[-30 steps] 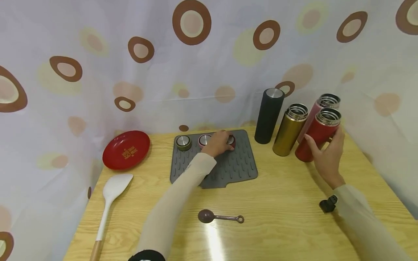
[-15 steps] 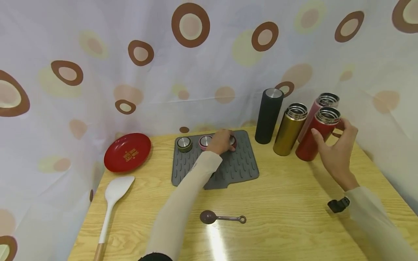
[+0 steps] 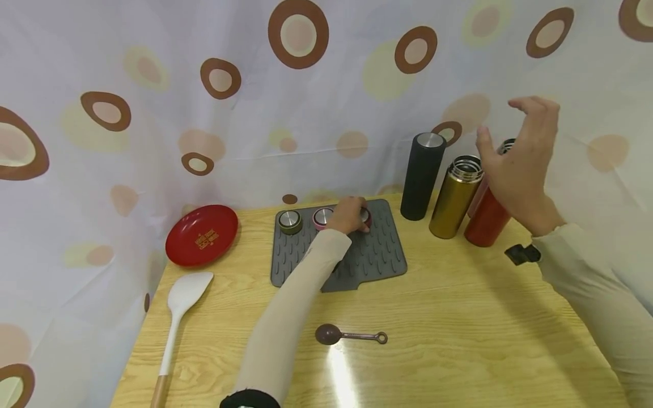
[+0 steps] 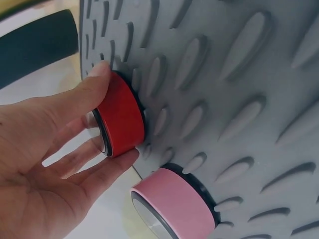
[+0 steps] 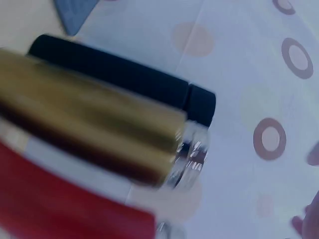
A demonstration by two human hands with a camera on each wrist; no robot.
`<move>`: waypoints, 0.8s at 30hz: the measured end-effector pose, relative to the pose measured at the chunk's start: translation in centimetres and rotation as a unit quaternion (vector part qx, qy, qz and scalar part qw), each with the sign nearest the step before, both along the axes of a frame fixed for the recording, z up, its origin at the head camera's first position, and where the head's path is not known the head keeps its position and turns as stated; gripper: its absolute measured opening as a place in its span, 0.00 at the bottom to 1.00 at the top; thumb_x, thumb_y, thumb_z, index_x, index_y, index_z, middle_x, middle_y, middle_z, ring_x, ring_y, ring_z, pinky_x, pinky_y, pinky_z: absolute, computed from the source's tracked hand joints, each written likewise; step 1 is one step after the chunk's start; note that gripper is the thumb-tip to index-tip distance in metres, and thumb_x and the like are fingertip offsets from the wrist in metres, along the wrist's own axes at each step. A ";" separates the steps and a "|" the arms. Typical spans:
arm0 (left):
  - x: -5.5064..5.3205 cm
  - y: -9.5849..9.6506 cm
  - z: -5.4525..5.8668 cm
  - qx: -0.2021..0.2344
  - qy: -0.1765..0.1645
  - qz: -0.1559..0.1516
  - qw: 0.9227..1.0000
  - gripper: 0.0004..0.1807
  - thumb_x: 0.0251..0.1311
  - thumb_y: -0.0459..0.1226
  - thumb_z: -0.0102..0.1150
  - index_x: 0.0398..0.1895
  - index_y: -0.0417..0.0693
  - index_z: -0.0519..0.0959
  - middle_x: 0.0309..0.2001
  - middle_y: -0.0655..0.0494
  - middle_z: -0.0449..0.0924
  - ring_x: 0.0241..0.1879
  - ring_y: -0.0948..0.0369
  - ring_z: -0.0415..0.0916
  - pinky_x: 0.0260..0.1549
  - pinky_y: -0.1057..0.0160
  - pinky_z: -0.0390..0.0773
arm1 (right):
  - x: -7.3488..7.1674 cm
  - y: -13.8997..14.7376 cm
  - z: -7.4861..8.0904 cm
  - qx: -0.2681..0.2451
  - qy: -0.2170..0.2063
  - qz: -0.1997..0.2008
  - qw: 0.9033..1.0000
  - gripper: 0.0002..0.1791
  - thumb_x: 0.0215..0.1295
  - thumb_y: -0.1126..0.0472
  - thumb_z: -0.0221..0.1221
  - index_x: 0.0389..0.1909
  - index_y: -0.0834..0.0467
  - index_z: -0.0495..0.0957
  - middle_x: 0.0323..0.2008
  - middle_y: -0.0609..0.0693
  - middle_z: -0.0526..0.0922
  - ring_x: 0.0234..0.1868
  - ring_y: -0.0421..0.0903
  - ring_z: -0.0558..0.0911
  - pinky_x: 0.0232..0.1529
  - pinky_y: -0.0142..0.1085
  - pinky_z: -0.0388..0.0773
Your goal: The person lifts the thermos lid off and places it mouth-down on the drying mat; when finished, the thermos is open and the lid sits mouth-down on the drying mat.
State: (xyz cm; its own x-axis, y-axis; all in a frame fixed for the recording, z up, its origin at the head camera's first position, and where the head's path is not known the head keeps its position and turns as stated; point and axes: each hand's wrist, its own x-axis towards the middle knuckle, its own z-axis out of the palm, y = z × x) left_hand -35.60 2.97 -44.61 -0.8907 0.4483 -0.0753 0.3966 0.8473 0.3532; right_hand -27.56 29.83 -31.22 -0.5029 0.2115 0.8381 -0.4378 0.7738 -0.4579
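On the grey drying mat (image 3: 380, 258), my left hand (image 3: 347, 215) grips a red bottle lid (image 4: 124, 114), thumb on one side and fingers on the other. The pink lid (image 4: 174, 204) sits beside it, and a green lid (image 3: 290, 222) stands farther left. Raised in front of the back wall, my right hand (image 3: 525, 164) has its fingers spread and holds nothing. Below it stands the lidless red bottle (image 3: 487, 224), its mouth hidden by the hand. A pink bottle (image 3: 476, 202) is mostly covered behind. The lidless gold bottle (image 5: 94, 114) stands to the left.
A capped black bottle (image 3: 420, 181) stands by the back wall, between mat and gold bottle. At left are a red plate (image 3: 202, 235) and a white spatula (image 3: 186, 292). A brown spoon (image 3: 329, 334) lies on the table's front part (image 3: 433, 368).
My right hand has let go of the red bottle and risen above it. The bottle stays in place. My left hand remains on the red lid.
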 end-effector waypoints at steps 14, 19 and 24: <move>0.2 0.2 0.1 -0.012 -0.009 0.012 1.000 0.35 0.57 0.41 0.80 0.68 0.46 0.78 0.63 0.49 0.81 0.63 0.52 0.78 0.61 0.56 0.79 | -6.5 -2.2 -0.3 0.136 -0.462 0.030 0.876 0.64 0.65 0.41 0.70 0.81 0.70 0.39 0.68 0.81 0.65 0.69 0.79 0.65 0.73 0.75 0.36; 0.2 0.4 0.0 -0.006 -0.014 0.016 1.000 0.36 0.56 0.40 0.80 0.68 0.46 0.78 0.64 0.49 0.80 0.64 0.52 0.77 0.62 0.56 0.79 | -6.8 -2.5 -1.1 0.158 -0.500 0.025 0.851 0.65 0.63 0.41 0.72 0.77 0.78 0.42 0.53 0.82 0.77 0.65 0.79 0.70 0.75 0.73 0.31; -0.3 0.5 -0.1 -0.007 -0.015 0.014 1.000 0.36 0.56 0.41 0.80 0.68 0.47 0.78 0.65 0.48 0.79 0.64 0.52 0.77 0.62 0.55 0.79 | -7.1 -2.5 -1.6 0.161 -0.471 0.011 0.867 0.63 0.60 0.41 0.73 0.73 0.81 0.50 0.51 0.82 0.78 0.60 0.77 0.73 0.77 0.69 0.39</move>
State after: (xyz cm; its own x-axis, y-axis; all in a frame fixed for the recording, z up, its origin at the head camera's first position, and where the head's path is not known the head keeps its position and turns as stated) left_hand -35.86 3.48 -44.69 -0.9004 0.4213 -0.1084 0.3613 0.8630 0.3532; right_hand -34.69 27.31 -32.78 -0.9974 0.0246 0.0673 -0.0031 0.9239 -0.3826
